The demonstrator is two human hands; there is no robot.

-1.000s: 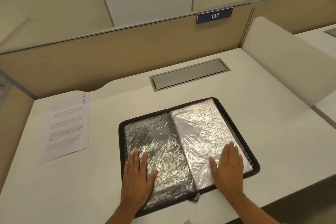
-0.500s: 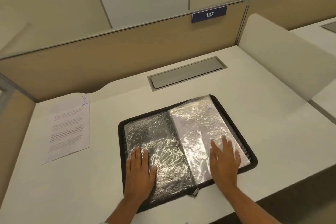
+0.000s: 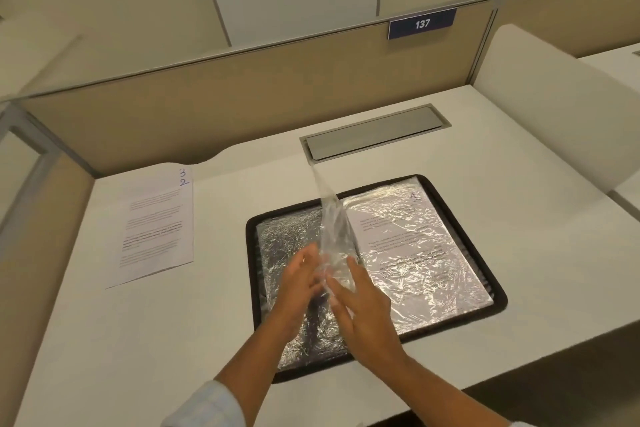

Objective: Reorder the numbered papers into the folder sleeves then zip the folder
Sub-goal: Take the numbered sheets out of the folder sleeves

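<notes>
I see a white desk (image 3: 519, 149) in a tan-walled booth, with a grey hatch (image 3: 375, 132) behind the open folder (image 3: 485, 274). Half a second ago both hands lay flat on its pages. Now a clear sleeve (image 3: 332, 225) stands upright between them. My right hand (image 3: 367, 315) has straight, spread fingers; my left hand (image 3: 299, 282) is blurred, so I cannot tell its grip. The folder sits near the front edge, the numbered papers (image 3: 156, 229) lie well apart on the left, and bare desk lies to the right.

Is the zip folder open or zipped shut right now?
Open. The folder lies spread flat, one clear sleeve lifted upright between left hand and right hand.
</notes>
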